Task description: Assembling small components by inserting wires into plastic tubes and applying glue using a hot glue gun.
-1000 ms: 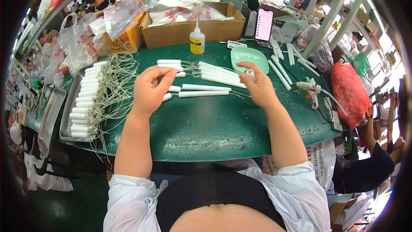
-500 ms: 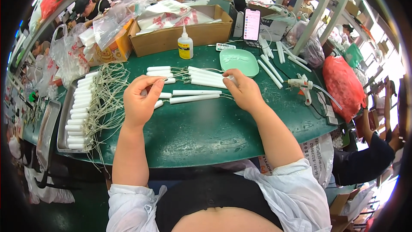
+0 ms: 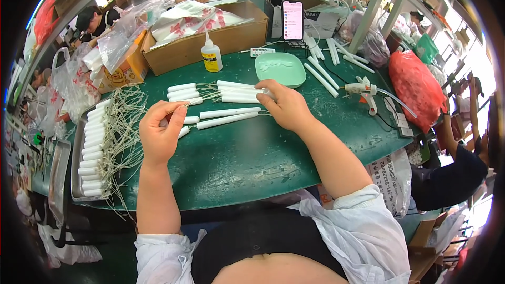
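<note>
My left hand (image 3: 162, 132) is closed, thumb and forefinger pinched on a thin pale cord beside the short white sticks (image 3: 181, 87). My right hand (image 3: 288, 106) is bent over the far end of the long white sticks (image 3: 243, 99), its fingers closed on one white stick. Pale cords (image 3: 210, 94) run between the short and the long sticks. Two more long sticks (image 3: 226, 120) lie slantwise nearer me, with short ones by their left ends. What lies under my left palm is hidden.
At left, a metal tray (image 3: 76, 183) holds rows of white sticks with tangled cords (image 3: 126, 131). Beyond are a glue bottle (image 3: 212, 58), a green dish (image 3: 281, 77), a phone (image 3: 292, 20) and a cardboard box (image 3: 236, 30). A glue gun (image 3: 363, 89) and red bag (image 3: 418, 87) stand right.
The whole view has shifted, so the table's things sit a little further left. My right fingers now rest more over the ends of the long sticks; my left hand still pinches.
</note>
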A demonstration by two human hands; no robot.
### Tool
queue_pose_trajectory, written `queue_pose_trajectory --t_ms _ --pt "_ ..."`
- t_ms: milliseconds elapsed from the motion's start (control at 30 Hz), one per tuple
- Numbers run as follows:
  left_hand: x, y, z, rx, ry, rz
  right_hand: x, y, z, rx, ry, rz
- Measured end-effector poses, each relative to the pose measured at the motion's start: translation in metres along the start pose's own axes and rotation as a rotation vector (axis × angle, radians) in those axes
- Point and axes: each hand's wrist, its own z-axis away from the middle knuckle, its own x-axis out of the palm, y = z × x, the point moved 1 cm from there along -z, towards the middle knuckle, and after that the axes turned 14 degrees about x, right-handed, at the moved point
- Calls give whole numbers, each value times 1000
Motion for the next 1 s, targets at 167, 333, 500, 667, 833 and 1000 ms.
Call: queue_pose_trajectory --t_ms 167,333,500,667,833,1000 --pt "5 2 -3 30 -77 -118 7 3 4 -83 4 -104" --pt "26 -3 6 -8 -141 -142 15 -6 8 -226 -47 -78" --pt "51 -3 15 52 -266 -208 30 -17 21 -425 9 61" --pt "50 -8 17 87 -284 -260 31 -17 21 -509 40 114" --pt "50 -4 14 96 -279 -285 32 -12 20 -379 4 182" --pt "49 -3 13 91 -312 -297 31 -13 21 -349 0 138"
